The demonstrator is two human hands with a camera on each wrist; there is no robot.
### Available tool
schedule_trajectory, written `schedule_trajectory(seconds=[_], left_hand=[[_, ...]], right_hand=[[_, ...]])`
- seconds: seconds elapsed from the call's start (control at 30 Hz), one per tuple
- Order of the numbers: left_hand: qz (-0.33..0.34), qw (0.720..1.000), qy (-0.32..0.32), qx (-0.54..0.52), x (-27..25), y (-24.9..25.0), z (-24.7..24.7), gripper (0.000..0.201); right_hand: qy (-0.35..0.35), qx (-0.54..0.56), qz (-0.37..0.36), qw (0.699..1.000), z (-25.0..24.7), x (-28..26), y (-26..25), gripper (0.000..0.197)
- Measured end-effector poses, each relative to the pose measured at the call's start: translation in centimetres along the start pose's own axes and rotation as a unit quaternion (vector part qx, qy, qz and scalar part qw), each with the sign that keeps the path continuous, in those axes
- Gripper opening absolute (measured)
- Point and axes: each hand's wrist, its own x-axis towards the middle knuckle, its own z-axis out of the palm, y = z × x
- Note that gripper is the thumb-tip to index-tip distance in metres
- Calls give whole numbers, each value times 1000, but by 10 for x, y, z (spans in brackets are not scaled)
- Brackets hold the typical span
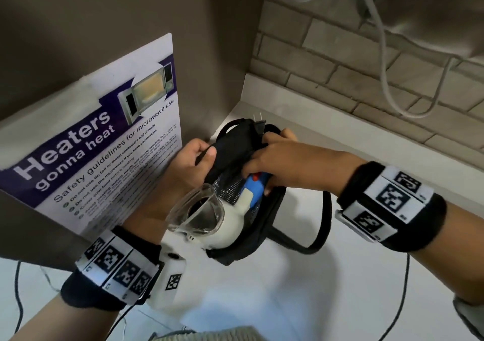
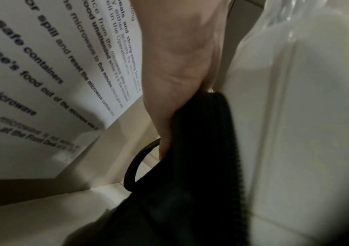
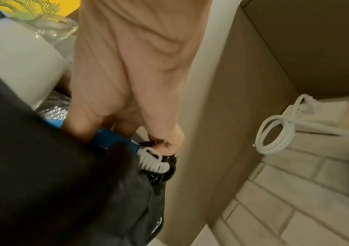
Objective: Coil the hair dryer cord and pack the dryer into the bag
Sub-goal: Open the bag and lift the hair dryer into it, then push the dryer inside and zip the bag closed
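A black bag [image 1: 264, 232] lies unzipped on the white counter in the corner. My left hand [image 1: 201, 154] pinches its black flap [image 2: 190, 149] and holds it up. The hair dryer [image 1: 227, 222] lies partly inside: its white body and clear nozzle stick out toward me, and its blue handle [image 1: 254, 186] points into the bag. My right hand [image 1: 262, 157] reaches into the bag, fingers curled round the blue handle [image 3: 110, 138] and the coiled black cord [image 3: 165, 168] at its white strain relief. The plug [image 1: 259, 123] pokes up behind the flap.
A microwave safety poster [image 1: 104, 144] leans on the wall close at left. A brick wall [image 1: 340, 60] with a hanging white cable [image 1: 387, 73] stands behind. The bag's black strap [image 1: 323, 222] loops over the counter at right. Thin black wires [image 1: 400, 293] cross the near counter.
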Motion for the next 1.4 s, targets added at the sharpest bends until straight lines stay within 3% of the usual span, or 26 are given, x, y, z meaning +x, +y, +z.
schedule_trajectory(seconds=[0.17, 0.3, 0.4, 0.67, 0.77, 0.87, 0.93, 1.0, 1.1, 1.23, 1.3, 1.4], left_hand=[[10, 1000, 14, 0, -12, 9, 1, 16], [-6, 999, 13, -29, -15, 12, 10, 14], [-20, 999, -9, -41, -17, 11, 11, 15], [28, 990, -50, 129, -22, 19, 1, 10], [17, 982, -91, 165, -29, 18, -6, 32], [33, 982, -159, 95, -42, 12, -18, 60], [66, 974, -195, 91, -54, 14, -26, 74], [112, 958, -211, 161, -66, 21, -29, 82], [156, 945, -154, 242, -74, 27, -19, 83], [135, 954, 27, 266, -73, 32, -5, 48], [134, 952, 57, 271, -70, 37, -4, 34], [146, 947, 48, 283, -64, 44, -6, 19]], right_hand=[[-50, 112, -10, 992, 25, 18, -2, 47], [-75, 127, -13, 989, 38, 28, -5, 26], [-112, 163, 15, 980, 43, 29, -6, 26], [-128, 265, 79, 952, 54, 33, -10, 26], [-92, 278, 61, 954, 53, 28, -8, 25], [-35, 234, 47, 970, 46, 17, -6, 28], [-43, 214, 43, 975, 46, 13, -5, 26], [-76, 187, 45, 978, 46, 9, -8, 30], [-102, 145, 54, 983, 43, 1, -12, 34], [-68, 165, 38, 983, 36, -7, -16, 28], [-66, 219, 37, 973, 33, -11, -15, 22], [-77, 268, 34, 960, 26, -19, -12, 18]])
